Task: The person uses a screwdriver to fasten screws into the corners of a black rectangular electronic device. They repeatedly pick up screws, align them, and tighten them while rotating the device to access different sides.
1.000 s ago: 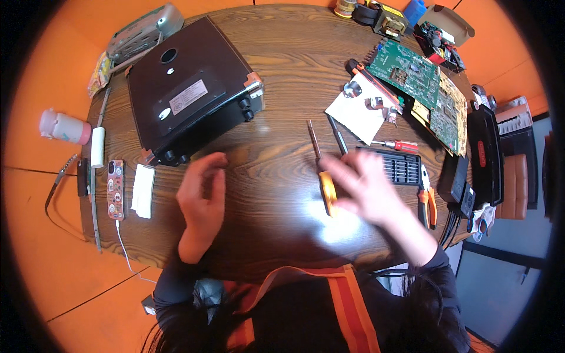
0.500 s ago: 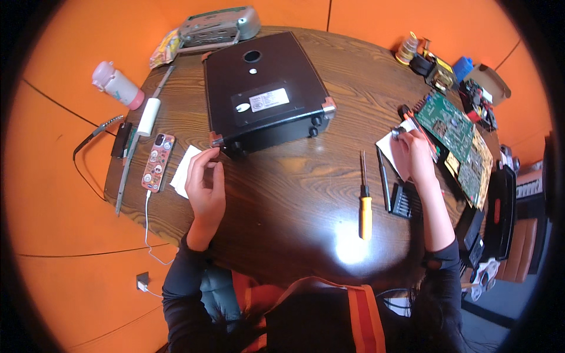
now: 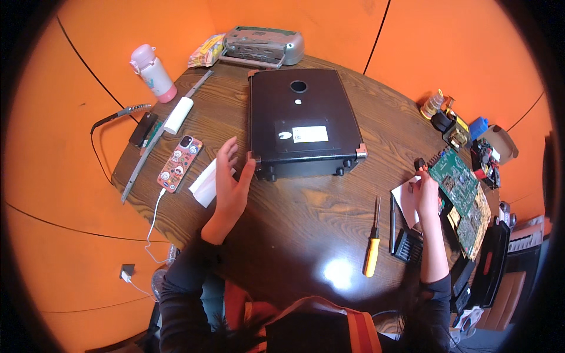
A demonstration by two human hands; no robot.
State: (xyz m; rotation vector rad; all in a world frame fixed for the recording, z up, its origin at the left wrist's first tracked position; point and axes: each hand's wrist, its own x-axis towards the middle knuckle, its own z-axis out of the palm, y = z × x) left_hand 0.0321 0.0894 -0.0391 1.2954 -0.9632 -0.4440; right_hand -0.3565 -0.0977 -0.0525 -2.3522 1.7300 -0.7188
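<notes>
A black speaker-like box lies on the table with a round hole, a white label, metal corners and several small black knobs or feet along its near side. My left hand is open beside its near left corner, thumb close to the corner; I cannot tell if they touch. My right hand is over a white sheet of paper at the right, fingers pinched together; what they hold is hidden. Nearby lie a yellow-handled screwdriver, a dark pen-like tool and a black bit holder.
Green circuit boards lie at the right, near a cardboard box of parts. At the left are a phone on a white cable, folded white paper, a white roll, a metal strip and a bottle.
The whole view has shifted, so the table things appear lower and mostly further right. My left hand's fingers have spread and straightened by the box corner. My right hand stays over the paper.
</notes>
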